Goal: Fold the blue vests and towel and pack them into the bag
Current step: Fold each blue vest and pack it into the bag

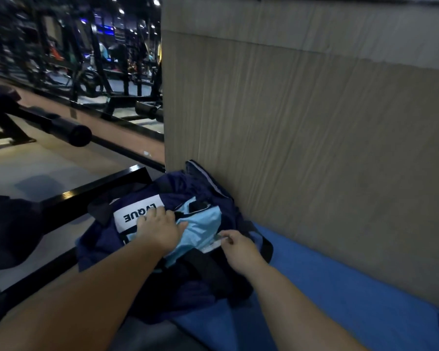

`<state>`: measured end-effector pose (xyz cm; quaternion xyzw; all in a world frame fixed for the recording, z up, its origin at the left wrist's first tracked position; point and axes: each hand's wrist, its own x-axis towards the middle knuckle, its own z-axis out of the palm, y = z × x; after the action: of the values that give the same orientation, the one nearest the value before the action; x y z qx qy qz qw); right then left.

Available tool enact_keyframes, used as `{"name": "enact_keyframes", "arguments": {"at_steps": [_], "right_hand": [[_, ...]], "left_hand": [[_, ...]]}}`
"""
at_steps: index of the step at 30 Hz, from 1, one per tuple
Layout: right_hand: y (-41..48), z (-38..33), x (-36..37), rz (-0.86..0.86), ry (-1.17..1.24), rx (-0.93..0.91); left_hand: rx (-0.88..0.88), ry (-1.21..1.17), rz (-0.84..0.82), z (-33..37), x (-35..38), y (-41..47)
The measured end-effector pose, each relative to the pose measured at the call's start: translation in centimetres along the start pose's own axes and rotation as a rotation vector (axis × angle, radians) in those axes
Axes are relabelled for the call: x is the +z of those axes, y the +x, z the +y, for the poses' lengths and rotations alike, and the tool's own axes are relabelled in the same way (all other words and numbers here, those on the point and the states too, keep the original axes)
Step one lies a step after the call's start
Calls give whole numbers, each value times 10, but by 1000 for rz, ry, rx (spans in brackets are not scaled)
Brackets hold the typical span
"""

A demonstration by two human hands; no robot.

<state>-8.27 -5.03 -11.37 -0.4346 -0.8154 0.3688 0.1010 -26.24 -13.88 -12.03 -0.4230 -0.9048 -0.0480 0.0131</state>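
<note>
— Where did the bag [102, 249] sit?
— On the surface [314, 274], against the wall panel [314, 122] at its 1 o'clock, with a rail [99, 183] at its 10.
— And the cloth [200, 229]?
— In its mouth, left grip [160, 229] at 9 o'clock, right grip [241, 247] on a tab [218, 236] at 4.
</note>
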Motion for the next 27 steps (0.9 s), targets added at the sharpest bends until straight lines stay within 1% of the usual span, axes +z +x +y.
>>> {"name": "enact_keyframes", "arguments": {"at_steps": [2, 3, 4, 5, 6, 7, 8, 11, 14, 16, 18, 19, 20, 23, 27], "right_hand": [[6, 6, 3, 21, -52, 72], [8, 8, 5, 45, -66, 122], [10, 9, 7, 74, -67, 174], [12, 9, 9, 99, -63, 214], [15, 10, 11, 116, -67, 246], [17, 10, 13, 130, -78, 270], [19, 9, 14, 134, -99, 292], [25, 7, 17, 89, -155, 338], [34, 3, 22, 39, -46, 374], [39, 2, 26, 20, -43, 363], [40, 5, 30, 37, -26, 302], [39, 9, 31, 56, 36, 255], [36, 13, 31, 75, 147, 210], [16, 23, 28, 83, 567, 120], [-11, 29, 10, 77, 950, 63]], "left_hand": [[72, -85, 167, 2, 6, 4], [152, -146, 239, 2, 9, 5], [256, -188, 270, 2, 14, 7], [365, -218, 263, 0, 16, 8], [465, -238, 221, -1, 19, 8], [528, -251, 168, -2, 22, 8], [543, -262, 131, -3, 24, 8], [428, -237, 17, -5, 29, 10], [385, -258, -62, -5, 31, 11], [370, -285, -111, -6, 29, 13], [353, -289, -141, -7, 28, 16], [349, -283, -155, -7, 28, 17], [346, -278, -166, -6, 27, 19], [322, -265, -210, -7, 24, 24], [298, -230, -244, -7, 21, 28]]}}
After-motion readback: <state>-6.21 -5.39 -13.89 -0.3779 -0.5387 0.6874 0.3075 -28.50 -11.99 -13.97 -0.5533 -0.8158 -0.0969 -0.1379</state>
